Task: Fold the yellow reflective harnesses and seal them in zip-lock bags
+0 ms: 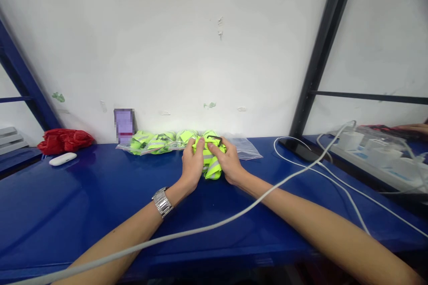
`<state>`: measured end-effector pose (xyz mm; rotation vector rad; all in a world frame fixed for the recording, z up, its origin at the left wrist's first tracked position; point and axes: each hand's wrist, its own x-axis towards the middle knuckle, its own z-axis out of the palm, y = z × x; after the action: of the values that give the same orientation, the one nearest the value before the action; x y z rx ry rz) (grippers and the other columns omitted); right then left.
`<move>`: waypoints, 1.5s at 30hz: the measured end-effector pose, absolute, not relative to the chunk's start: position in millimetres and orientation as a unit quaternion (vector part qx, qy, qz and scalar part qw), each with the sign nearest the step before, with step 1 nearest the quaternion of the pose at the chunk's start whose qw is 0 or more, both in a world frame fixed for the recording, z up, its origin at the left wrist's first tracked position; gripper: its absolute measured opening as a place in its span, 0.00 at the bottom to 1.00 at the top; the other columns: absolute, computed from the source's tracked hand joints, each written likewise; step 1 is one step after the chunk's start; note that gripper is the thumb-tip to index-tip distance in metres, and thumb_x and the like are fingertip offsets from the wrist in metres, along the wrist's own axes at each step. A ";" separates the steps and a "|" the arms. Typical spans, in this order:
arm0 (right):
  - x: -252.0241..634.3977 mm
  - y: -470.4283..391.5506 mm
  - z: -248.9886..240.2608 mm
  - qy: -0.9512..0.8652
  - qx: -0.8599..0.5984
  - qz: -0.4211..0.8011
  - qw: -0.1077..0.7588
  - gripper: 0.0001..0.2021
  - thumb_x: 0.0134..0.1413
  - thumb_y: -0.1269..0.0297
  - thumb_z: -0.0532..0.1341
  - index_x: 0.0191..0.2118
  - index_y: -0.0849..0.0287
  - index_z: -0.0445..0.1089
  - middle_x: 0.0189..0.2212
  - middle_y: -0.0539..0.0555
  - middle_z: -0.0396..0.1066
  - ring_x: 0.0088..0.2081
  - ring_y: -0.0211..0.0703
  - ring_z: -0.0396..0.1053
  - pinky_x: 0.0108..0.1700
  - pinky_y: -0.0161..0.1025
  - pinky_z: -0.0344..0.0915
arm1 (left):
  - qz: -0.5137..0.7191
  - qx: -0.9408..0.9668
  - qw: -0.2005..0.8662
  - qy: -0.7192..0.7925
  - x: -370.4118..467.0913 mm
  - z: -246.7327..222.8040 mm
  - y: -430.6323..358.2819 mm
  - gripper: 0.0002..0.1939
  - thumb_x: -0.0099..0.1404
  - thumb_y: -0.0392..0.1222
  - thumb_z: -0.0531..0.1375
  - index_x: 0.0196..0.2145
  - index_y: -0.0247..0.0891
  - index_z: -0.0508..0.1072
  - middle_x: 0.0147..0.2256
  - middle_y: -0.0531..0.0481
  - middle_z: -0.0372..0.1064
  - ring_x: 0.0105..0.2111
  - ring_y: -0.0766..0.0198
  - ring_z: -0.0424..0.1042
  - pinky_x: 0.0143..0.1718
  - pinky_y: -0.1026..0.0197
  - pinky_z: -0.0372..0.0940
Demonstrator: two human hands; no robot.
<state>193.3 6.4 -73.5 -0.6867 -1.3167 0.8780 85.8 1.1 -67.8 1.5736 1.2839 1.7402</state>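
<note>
Between my two hands is a bundled neon-yellow reflective strap (211, 164) with grey stripes and a black buckle (214, 138) at its top. My left hand (194, 162) grips its left side, thumb pressed on the front. Around the right side my right hand (229, 160) is closed, its thumb near the buckle. The strap's lower end hangs just over the blue tabletop (110, 205). Behind the hands, clear plastic bags (161, 142) with similar neon-yellow bundles lie along the wall. Another clear bag (249, 149), looking flat, lies just right of my right hand.
A white cable (214, 227) crosses in front of my forearms. To the right are a black phone (297, 149) and a power strip with white plugs (384, 158). On the left lie a red plastic bag (65, 140) and a white case (63, 159). A blurred phone-like screen (124, 124) leans on the wall.
</note>
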 end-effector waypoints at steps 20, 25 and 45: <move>236.7 14.4 -58.4 -0.511 -0.341 0.403 0.678 0.14 0.45 0.53 0.66 0.32 0.58 0.70 0.26 0.49 0.72 0.29 0.41 0.68 0.31 0.36 0.64 | 0.552 0.704 0.233 0.383 82.2 -70.6 19.4 0.26 0.72 0.54 0.39 0.42 0.35 0.69 0.38 0.43 0.70 0.38 0.59 0.70 0.38 0.60 0.65; 273.6 27.1 -44.7 -0.431 -0.344 0.387 0.739 0.16 0.39 0.54 0.68 0.32 0.59 0.71 0.25 0.48 0.71 0.26 0.40 0.68 0.28 0.36 0.65 | 0.371 0.852 0.020 0.368 86.4 -68.5 34.8 0.15 0.70 0.46 0.47 0.42 0.36 0.69 0.39 0.43 0.67 0.41 0.56 0.68 0.46 0.54 0.63; 293.5 22.8 -24.2 -0.428 -0.366 0.339 0.753 0.14 0.39 0.56 0.68 0.31 0.60 0.72 0.24 0.49 0.72 0.26 0.42 0.70 0.28 0.37 0.65 | 0.390 0.783 -0.208 0.438 115.1 -20.1 38.9 0.12 0.70 0.36 0.44 0.35 0.34 0.66 0.32 0.43 0.65 0.32 0.60 0.66 0.30 0.60 0.57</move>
<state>293.5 22.8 -24.2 -0.7999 -0.9351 0.7389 115.1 38.9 -20.1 2.8487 1.5948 1.4192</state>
